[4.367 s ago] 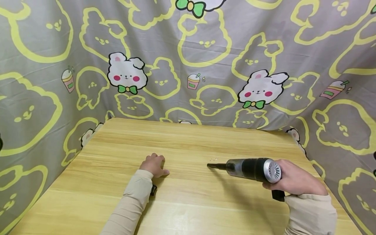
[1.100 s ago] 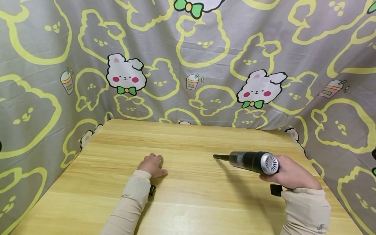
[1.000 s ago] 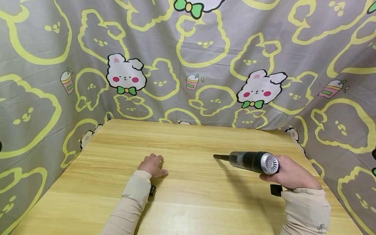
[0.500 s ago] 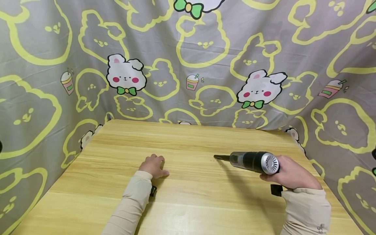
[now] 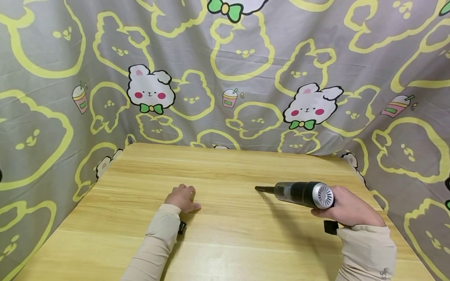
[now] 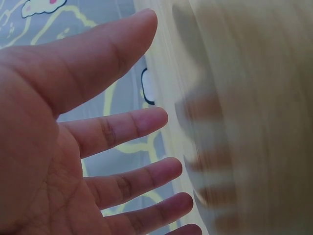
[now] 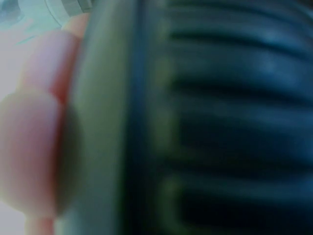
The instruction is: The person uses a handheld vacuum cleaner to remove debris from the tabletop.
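My right hand point(image 5: 353, 205) grips a black handheld vacuum point(image 5: 301, 193) with a clear dust chamber and a silver vented end. Its narrow nozzle point(image 5: 264, 189) points left and down at the tabletop; whether the tip touches the wood I cannot tell. A few tiny crumbs point(image 5: 263, 197) lie just on the near side of the nozzle. In the right wrist view the vacuum's ribbed vents point(image 7: 234, 112) fill most of the picture, blurred, with fingers point(image 7: 29, 152) curled round the left edge. My left hand point(image 5: 180, 198) holds nothing; its fingers point(image 6: 142, 122) are spread and loosely straight close to the table.
A wood-grain table point(image 5: 211, 242) spreads under both hands. Grey curtain cloth point(image 5: 197, 47) with yellow outlines and white rabbit faces hangs along the back and both sides. Each wrist carries a small dark device, the left one a black wrist camera point(image 5: 182, 227).
Compared with several seconds ago, the vacuum's nozzle has shifted slightly right and farther away, and fewer crumbs show near it. Over the last second it barely moves. The left hand stays in place.
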Action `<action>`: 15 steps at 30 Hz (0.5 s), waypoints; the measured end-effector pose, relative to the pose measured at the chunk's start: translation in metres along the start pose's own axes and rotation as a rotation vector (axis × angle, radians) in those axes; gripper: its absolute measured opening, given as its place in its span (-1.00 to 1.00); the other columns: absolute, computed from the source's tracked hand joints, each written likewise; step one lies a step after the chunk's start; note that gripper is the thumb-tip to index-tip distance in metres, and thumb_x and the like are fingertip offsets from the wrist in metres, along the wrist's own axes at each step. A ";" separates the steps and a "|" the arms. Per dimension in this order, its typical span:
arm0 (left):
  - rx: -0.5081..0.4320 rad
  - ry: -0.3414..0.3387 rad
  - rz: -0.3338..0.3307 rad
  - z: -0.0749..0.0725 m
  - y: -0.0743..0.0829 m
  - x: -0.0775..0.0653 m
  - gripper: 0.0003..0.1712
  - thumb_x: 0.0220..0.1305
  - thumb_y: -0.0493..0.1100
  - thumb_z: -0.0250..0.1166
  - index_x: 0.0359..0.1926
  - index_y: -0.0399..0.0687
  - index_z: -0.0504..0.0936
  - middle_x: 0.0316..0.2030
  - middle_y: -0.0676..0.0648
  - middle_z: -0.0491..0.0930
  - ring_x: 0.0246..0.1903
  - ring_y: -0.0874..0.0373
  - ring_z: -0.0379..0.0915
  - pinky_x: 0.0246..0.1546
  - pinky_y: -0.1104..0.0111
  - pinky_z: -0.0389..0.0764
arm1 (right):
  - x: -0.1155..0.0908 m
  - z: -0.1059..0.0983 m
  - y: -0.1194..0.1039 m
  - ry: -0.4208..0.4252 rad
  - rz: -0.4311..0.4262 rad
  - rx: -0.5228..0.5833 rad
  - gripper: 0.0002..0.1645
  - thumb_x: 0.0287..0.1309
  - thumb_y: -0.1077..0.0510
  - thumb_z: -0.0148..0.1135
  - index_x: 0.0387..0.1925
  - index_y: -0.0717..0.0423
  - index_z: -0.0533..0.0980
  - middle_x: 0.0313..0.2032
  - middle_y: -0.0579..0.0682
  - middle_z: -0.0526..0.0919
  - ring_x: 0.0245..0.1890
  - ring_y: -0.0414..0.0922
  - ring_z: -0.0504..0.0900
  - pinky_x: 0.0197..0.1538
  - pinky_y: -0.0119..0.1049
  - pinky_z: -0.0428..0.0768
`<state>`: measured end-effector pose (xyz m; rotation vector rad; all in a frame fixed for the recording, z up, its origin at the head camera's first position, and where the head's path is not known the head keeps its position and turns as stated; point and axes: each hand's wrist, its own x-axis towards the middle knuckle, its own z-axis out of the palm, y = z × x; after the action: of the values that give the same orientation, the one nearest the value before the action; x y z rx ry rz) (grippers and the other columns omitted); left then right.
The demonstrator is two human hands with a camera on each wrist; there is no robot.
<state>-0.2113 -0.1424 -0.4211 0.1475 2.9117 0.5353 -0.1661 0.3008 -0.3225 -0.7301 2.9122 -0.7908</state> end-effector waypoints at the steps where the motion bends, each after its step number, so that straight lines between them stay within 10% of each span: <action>1: -0.001 0.002 -0.001 0.000 -0.001 0.000 -0.34 0.07 0.06 0.41 0.13 -0.17 0.48 0.09 -0.35 0.40 0.05 -0.32 0.30 -0.02 -0.14 0.50 | 0.000 0.000 0.000 0.000 -0.003 0.001 -0.70 -0.20 0.06 0.50 -0.37 0.04 0.59 -0.50 -0.16 0.66 -0.50 -0.28 0.54 -0.40 -0.29 0.54; 15: -0.043 -0.003 -0.024 -0.003 -0.006 0.000 -0.33 0.07 0.06 0.42 0.14 -0.17 0.47 0.11 -0.34 0.38 0.08 -0.33 0.26 -0.02 -0.16 0.49 | 0.000 0.000 -0.003 0.002 -0.038 0.006 -0.71 -0.20 0.07 0.50 -0.38 0.02 0.60 -0.49 -0.17 0.67 -0.49 -0.30 0.55 -0.40 -0.30 0.56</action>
<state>-0.2128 -0.1489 -0.4202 0.1066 2.8930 0.5932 -0.1648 0.2984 -0.3213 -0.7867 2.9051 -0.8038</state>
